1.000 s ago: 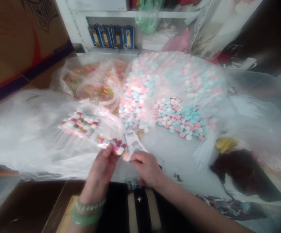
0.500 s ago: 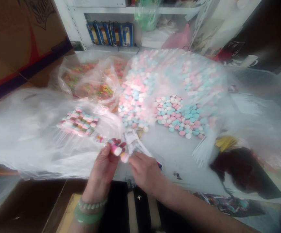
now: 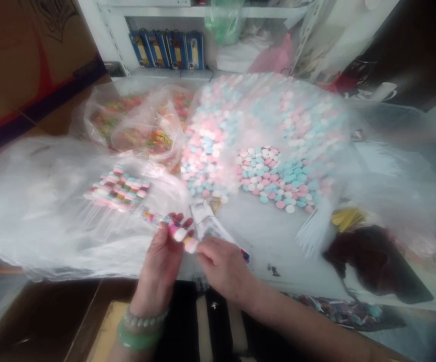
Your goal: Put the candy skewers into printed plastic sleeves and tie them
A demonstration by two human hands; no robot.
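Over our table, our left hand grips a candy strip; our right hand pinches a white packet.

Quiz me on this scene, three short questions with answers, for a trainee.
1. What is the left hand holding: A, pink-and-white candies; B, a blue box; or C, a green bag?
2. True or false: blue boxes stand on a shelf beyond the clear bag of pastel candies.
3. Which wrist wears the green bangle?

Key: 1, A. 2, true. 3, left.
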